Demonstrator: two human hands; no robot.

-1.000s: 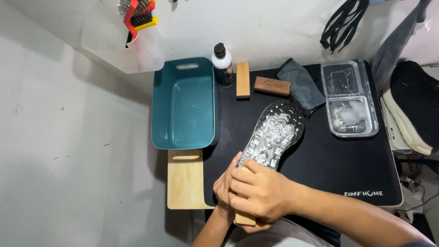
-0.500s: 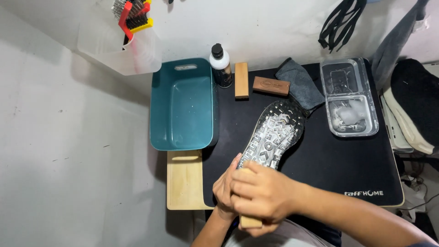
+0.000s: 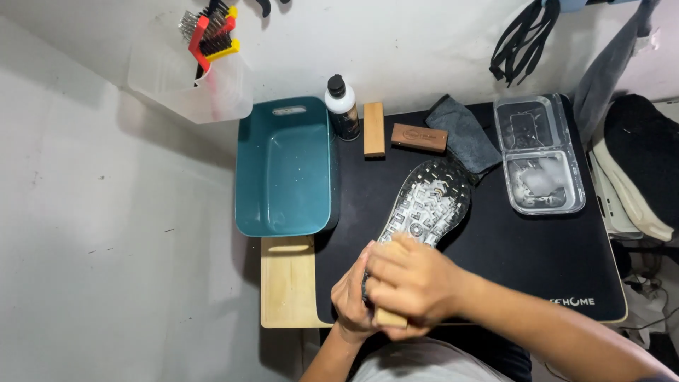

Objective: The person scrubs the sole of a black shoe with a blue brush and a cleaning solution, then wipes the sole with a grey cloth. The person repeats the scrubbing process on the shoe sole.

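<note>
On the black mat (image 3: pixel 537 262), just in front of the teal tub (image 3: pixel 286 170), a shoe (image 3: pixel 424 205) is lying sole-up, its heel end toward the person. The left hand (image 3: pixel 351 293) is wrapping around that heel end, holding it steady. The right hand (image 3: pixel 410 279) is closing its fingers over a wooden brush (image 3: pixel 390 318) and pressing it against the sole. Since a second ago the brush hand has been sliding a little toward the tub side and nearer the person, so the scrubbing strokes are running along the heel region while the toe stays put. Beyond the tub's far corner, a bottle (image 3: pixel 342 106) and two wooden blocks (image 3: pixel 374 129) are standing untouched.
</note>
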